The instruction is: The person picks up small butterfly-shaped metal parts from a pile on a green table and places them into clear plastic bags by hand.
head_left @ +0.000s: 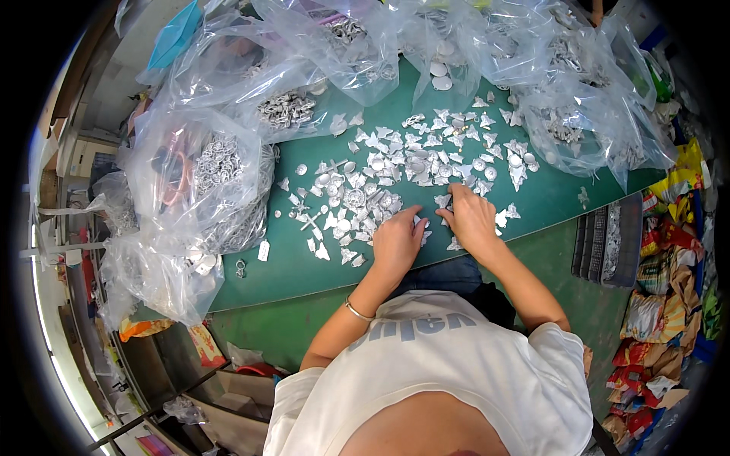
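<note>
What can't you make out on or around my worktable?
Head view: what lies beneath the right hand, hidden by it.
Head view: metal pieces, fine detail too small.
Head view: biggest left bag, some contents obscured by wrinkles and glare.
Head view: jeans, mostly hidden by shirt and table.

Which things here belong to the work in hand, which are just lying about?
Apparently in use:
- left hand
- right hand
- loose silver-coloured pieces
- green tabletop

Apparently lying about:
- white tag
- turquoise container
- dark crate
</note>
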### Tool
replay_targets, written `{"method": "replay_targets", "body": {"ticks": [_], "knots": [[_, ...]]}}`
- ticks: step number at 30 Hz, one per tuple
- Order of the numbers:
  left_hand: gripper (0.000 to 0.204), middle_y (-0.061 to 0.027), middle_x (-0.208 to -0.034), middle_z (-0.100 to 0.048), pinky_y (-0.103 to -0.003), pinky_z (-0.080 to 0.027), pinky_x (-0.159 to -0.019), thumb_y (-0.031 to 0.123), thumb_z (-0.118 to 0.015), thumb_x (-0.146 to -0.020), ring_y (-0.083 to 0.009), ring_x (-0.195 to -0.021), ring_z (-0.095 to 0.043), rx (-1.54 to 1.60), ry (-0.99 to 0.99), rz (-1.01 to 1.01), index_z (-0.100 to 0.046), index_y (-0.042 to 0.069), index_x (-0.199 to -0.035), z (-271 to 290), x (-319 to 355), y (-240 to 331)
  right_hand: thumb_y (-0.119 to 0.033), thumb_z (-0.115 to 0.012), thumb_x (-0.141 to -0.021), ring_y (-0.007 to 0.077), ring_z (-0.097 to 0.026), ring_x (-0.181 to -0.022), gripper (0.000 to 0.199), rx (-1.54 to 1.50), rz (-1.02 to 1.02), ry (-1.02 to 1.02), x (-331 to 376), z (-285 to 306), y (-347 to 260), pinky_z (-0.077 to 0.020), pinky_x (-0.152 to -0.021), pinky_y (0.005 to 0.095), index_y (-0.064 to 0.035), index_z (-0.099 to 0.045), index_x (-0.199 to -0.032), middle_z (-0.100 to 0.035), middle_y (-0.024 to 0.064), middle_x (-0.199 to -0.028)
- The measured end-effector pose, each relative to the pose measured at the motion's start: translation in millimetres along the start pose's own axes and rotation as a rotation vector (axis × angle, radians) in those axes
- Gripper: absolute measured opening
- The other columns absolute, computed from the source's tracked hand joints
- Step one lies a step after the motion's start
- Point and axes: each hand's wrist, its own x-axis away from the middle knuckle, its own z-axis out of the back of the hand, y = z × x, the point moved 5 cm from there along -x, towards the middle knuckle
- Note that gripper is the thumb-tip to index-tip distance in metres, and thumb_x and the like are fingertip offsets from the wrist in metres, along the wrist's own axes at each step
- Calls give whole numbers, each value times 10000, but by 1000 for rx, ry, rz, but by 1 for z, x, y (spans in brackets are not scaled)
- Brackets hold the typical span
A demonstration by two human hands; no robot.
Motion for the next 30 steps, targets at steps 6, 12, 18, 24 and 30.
{"method": "replay_targets", "body": {"ticks": [6, 12, 18, 24, 30], "knots": [[232, -89, -577, -552, -336, -427, -479, 160, -679, -736, -236, -503, -548, -5, -2, -31, -651, 54, -940, -3, -2, 1, -154, -700, -687, 291, -620, -686, 276, 102, 55, -11, 4, 0, -3, -493, -527, 366, 3, -520, -825, -566, 133, -752], [231, -88, -580, -556, -335, -434, -484, 155, -677, -736, -236, -507, -553, -9, -5, -50, -651, 54, -941, -4, -3, 5, -57, -634, -657, 199, -623, -684, 174, 436, 259, -70, 9, -7, -14, -507, -498, 281, 6, -525, -777, -555, 123, -759], [219, -94, -603, -570, -335, -438, -485, 149, -670, -742, -240, -518, -559, 0, -12, -59, -654, 59, -940, -3, -7, 10, -105, -600, -753, 269, -612, -670, 127, 173, 258, -43, 4, 3, -4, -502, -551, 354, -7, -540, -809, -564, 126, -769], [209, -112, -708, -613, -366, -457, -518, 174, -644, -765, -266, -591, -594, -7, 1, -242, -650, 78, -951, -26, -40, 39, -100, -559, -799, 341, -597, -699, 92, -129, -71, 154, 9, 42, 46, -468, -602, 421, -34, -582, -858, -611, 147, -824], [181, -127, -776, -631, -381, -468, -539, 181, -600, -798, -293, -643, -614, -210, -119, -379, -631, 50, -920, -65, -69, 54, -65, -569, -787, 303, -595, -652, 96, -250, -209, 241, 18, 71, 75, -453, -591, 372, -2, -600, -852, -617, 160, -775]]}}
